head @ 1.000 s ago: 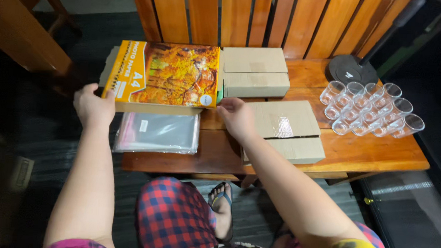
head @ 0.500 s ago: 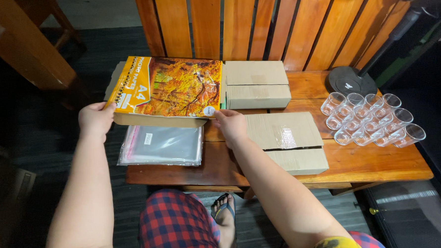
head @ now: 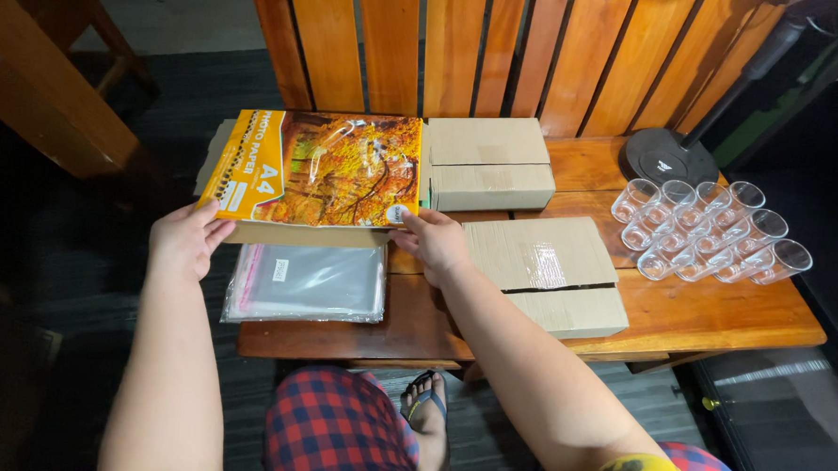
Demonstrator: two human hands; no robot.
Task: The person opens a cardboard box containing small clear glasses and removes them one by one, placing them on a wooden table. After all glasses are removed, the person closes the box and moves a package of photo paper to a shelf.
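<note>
Two hands on a glossy orange photo-paper pack [head: 323, 170], left hand [head: 185, 239] and right hand [head: 433, 243] each grasping a near corner, clear sleeves [head: 309, 282] beneath on the bench [head: 679, 317].

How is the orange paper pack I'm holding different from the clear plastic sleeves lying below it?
The orange paper pack is opaque with a bright autumn-coloured picture; the clear plastic sleeves are see-through and colourless. The pack is held at both near corners by the left hand and right hand, resting on a cardboard box; the sleeves lie untouched on the wooden table. The pack looks larger. Both are flat, rectangular and glossy.
</note>
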